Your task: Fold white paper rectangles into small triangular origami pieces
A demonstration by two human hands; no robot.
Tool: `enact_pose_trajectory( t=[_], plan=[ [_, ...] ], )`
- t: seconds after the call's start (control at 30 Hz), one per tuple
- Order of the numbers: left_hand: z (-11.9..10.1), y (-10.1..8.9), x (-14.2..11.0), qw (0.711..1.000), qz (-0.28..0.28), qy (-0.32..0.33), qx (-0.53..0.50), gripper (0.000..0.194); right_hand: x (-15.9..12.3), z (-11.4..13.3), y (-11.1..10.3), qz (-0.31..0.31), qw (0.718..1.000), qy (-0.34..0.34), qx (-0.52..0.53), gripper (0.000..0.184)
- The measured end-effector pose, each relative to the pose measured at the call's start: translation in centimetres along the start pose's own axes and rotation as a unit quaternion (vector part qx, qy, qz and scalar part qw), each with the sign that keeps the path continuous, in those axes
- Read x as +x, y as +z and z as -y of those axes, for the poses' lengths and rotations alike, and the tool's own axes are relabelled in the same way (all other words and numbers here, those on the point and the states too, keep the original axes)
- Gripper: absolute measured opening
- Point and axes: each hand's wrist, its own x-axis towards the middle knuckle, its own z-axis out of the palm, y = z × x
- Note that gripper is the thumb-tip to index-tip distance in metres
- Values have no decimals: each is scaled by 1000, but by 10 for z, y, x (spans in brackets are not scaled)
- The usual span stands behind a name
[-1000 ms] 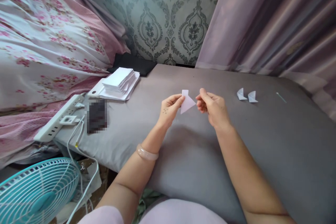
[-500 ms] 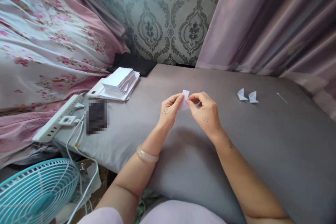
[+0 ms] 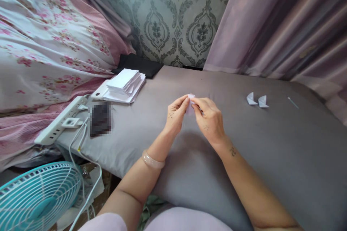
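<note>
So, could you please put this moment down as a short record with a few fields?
left hand: pinches the small white paper piece from the left
right hand: fingertips pinch the same paper from the right, covering most of it
surface: grey sheet
finished pieces: two folded paper pieces lying to the right
supply: paper stack far left
nearby: power strip, teal fan

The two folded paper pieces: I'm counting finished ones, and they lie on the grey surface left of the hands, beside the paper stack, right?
Not left. The head view shows the two folded paper pieces on the grey surface to the right of the hands; the paper stack is on the left.
</note>
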Motion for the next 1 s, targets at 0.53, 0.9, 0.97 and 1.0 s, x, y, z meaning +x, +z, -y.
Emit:
enact_pose_trajectory(
  t=[0.53, 0.9, 0.97, 1.0],
  plan=[
    [0, 3, -2, 1000, 10, 25, 2, 22, -3, 1, 12, -53, 998, 15, 13, 26],
    [12, 4, -4, 1000, 13, 19, -12, 26, -5, -3, 18, -85, 996, 29, 1, 28],
    [11, 4, -4, 1000, 11, 17, -13, 26, -6, -2, 18, -86, 996, 27, -11, 29],
    [11, 4, -4, 1000, 11, 16, -14, 26, -6, -1, 18, -86, 996, 28, -15, 29]
  ],
)
